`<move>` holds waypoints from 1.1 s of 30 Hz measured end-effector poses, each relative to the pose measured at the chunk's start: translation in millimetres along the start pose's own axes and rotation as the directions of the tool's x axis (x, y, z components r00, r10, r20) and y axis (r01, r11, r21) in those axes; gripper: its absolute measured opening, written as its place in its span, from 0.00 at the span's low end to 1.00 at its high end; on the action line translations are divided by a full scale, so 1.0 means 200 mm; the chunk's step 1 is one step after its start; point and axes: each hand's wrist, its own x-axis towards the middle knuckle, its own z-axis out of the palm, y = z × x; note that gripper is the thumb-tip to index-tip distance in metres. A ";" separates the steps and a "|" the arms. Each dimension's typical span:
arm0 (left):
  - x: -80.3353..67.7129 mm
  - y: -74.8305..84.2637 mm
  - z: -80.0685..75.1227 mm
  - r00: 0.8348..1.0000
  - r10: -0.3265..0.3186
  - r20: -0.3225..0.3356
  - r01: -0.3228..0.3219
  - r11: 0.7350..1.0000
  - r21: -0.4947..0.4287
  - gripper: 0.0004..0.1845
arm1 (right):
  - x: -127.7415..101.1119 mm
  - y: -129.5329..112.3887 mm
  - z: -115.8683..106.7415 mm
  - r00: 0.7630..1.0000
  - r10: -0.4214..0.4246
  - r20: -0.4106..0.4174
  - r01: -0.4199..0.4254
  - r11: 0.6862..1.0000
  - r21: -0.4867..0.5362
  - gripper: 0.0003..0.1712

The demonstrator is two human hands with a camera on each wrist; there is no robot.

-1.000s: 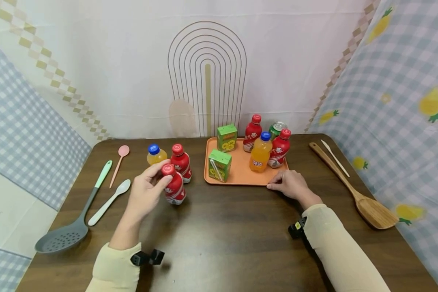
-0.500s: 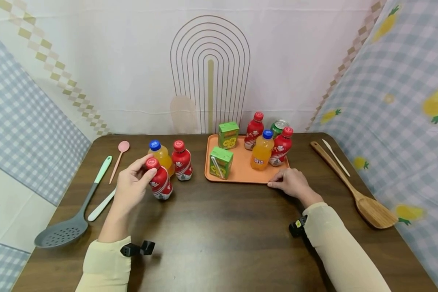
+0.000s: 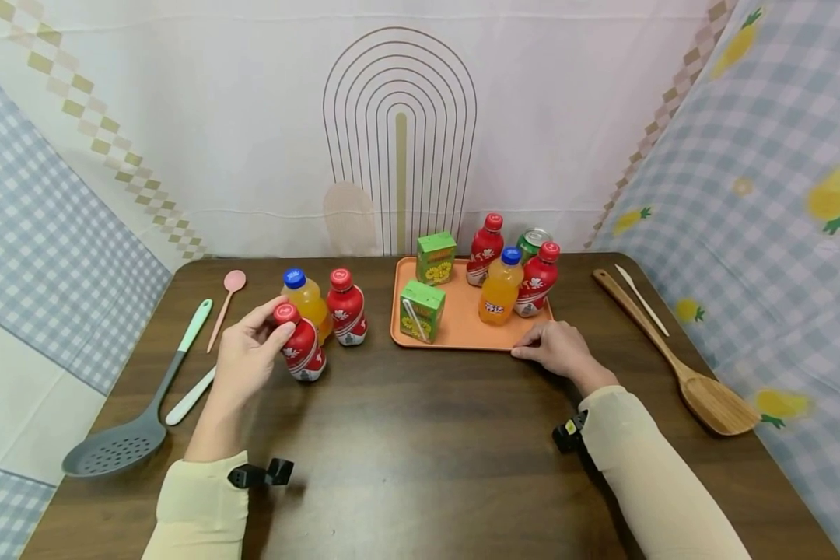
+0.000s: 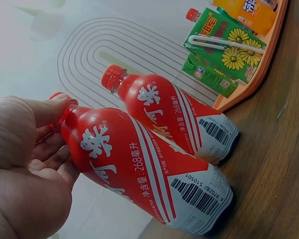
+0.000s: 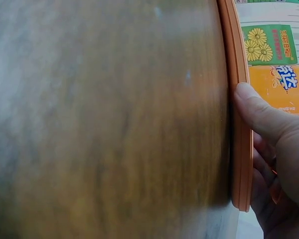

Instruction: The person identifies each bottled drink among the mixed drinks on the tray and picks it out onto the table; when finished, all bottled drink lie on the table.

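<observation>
Your left hand [image 3: 246, 359] is curled around the neck and cap of a red bottle [image 3: 299, 345], thumb on top of the cap and fingers wrapped behind the neck, so the bottle hangs below your fingertips, tilted, with its base on or just above the dark table [image 3: 420, 451]; which of the two cannot be told. Just beyond your fingertips stand a second red bottle [image 3: 346, 309] and an orange bottle with a blue cap [image 3: 306, 297], both close enough to be knocked. Keep the grip high and firm, and level the base before loosening your fingers. Your right hand [image 3: 562, 350] rests at the near edge of the orange tray [image 3: 462, 336], thumb pressed along its rim, fingers loosely bent beneath; hold that steady so the tray does not slide.
</observation>
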 end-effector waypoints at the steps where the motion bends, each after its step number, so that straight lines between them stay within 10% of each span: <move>1: 0.00 0.00 0.00 1.000 0.001 0.001 -0.001 1.000 -0.001 0.24 | 0.00 0.00 0.00 1.000 0.000 0.000 0.000 1.000 0.000 0.09; 33: -0.01 0.02 0.05 0.997 -0.039 -0.064 0.037 0.998 -0.045 0.23 | 0.00 0.00 0.01 1.000 0.014 -0.002 -0.014 1.000 0.001 0.09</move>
